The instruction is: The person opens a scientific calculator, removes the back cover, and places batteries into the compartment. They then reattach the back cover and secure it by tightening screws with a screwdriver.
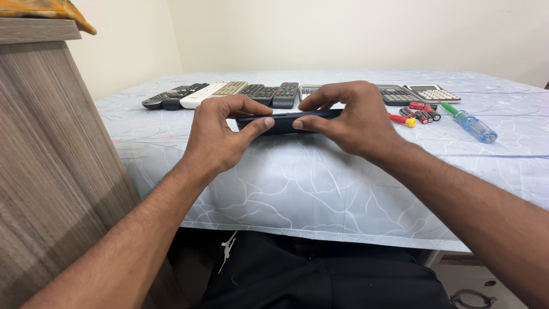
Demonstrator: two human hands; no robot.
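While a wooden panel (51, 143) fills the left edge of the view, an orange cloth (48, 11) lies on top of it. Just right of it, a table under a pale blue patterned cloth (297, 189) carries a row of remote controls (223, 93) along its far side, black, white and grey ones side by side. Nearer the front edge, the left hand (220, 134) is closed on the left end of a dark remote control (286, 121), thumb along its near side and fingers curled over the top. That remote is held level just above the cloth, between both hands. At its right end, the right hand (346, 117) clasps it, thumb underneath and fingers arched over it. Farther right, two calculators (414, 93) lie behind a small heap of red and black batteries (422, 113), with a red-and-yellow item (402, 119) just beside them. A screwdriver with a clear blue handle (470, 123) lies farthest right.
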